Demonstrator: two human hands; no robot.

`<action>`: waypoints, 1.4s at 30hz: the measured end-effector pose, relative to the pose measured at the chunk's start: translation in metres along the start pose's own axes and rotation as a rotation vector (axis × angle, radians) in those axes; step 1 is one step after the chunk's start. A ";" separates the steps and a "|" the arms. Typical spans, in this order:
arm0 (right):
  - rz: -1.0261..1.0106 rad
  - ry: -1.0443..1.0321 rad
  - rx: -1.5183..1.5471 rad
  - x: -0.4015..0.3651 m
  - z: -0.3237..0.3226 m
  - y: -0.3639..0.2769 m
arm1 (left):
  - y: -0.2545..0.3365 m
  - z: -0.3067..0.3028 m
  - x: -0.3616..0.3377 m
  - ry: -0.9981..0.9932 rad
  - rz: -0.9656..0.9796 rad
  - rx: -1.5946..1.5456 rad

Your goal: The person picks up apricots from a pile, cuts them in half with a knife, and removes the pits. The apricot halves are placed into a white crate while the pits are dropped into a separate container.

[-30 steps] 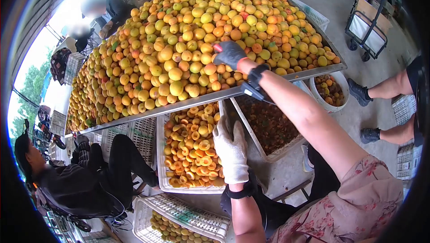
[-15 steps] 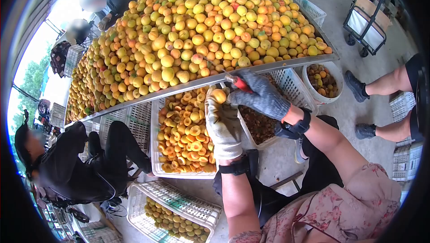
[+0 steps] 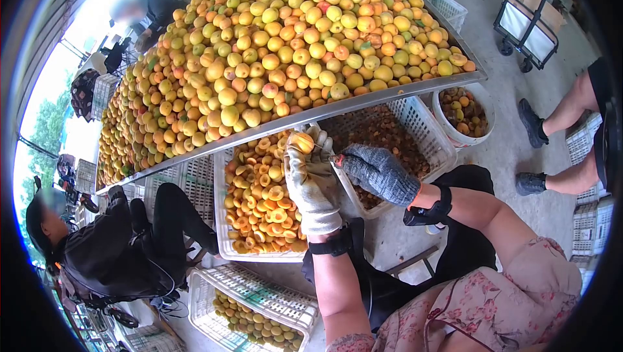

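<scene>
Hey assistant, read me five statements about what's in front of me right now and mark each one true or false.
1. Your left hand holds an orange-yellow fruit. True.
2. Your right hand is bare. False: the right hand wears a gray glove.
3. In view, the crate of halved fruit is left of the crate of dark scraps. True.
4. The round white bucket is empty. False: the bucket has fruit in it.
5. The big heap of whole fruit lies on the floor. False: it lies on a metal-edged table.
</scene>
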State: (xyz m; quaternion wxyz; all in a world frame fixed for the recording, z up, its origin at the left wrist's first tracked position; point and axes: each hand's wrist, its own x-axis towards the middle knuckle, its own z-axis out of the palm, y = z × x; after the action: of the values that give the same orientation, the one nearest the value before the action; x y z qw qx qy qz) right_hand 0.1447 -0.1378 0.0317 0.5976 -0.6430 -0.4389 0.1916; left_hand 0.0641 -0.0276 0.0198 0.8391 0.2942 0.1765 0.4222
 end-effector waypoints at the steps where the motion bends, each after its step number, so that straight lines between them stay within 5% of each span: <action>1: 0.045 -0.018 0.044 0.000 -0.001 -0.004 | -0.001 0.001 0.001 0.004 0.011 0.005; 17: 0.583 -0.103 0.528 0.006 0.005 -0.001 | -0.007 0.006 -0.002 -0.013 0.034 0.072; 22: 0.542 -0.097 0.515 0.010 0.002 -0.005 | 0.000 0.012 -0.007 0.053 0.171 0.361; 24: 0.549 -0.128 0.460 0.008 0.006 0.001 | 0.001 0.008 -0.010 0.043 0.116 0.332; 26: 0.303 -0.049 0.378 0.009 0.019 0.023 | -0.005 0.001 -0.010 -0.019 -0.032 0.079; 28: 0.212 -0.014 0.320 0.008 0.023 0.027 | -0.011 -0.001 -0.011 0.130 -0.063 0.045; 31: 0.213 0.011 0.355 0.008 0.017 0.024 | -0.013 -0.014 -0.003 -0.082 -0.133 -0.041; 34: 0.372 -0.077 0.224 0.011 0.008 0.020 | -0.009 0.013 -0.007 -0.039 0.008 0.134; 36: 0.270 -0.054 0.120 0.008 0.010 0.017 | -0.017 0.002 -0.002 -0.026 0.026 0.255; 37: 0.272 -0.056 0.121 0.006 0.014 0.025 | -0.027 -0.009 0.001 -0.064 -0.032 0.068; 39: -0.049 0.124 0.013 0.005 0.027 0.039 | -0.030 -0.010 0.000 -0.015 -0.093 -0.023; 42: -0.002 0.072 -0.054 0.005 0.019 0.043 | -0.027 0.003 -0.002 0.014 -0.039 -0.019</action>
State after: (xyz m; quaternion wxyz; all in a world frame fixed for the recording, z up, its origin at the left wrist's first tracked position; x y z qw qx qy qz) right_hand 0.1467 -0.1182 -0.0116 0.5956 -0.6649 -0.4228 0.1561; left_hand 0.0813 -0.0430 0.0044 0.8485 0.2798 0.1842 0.4096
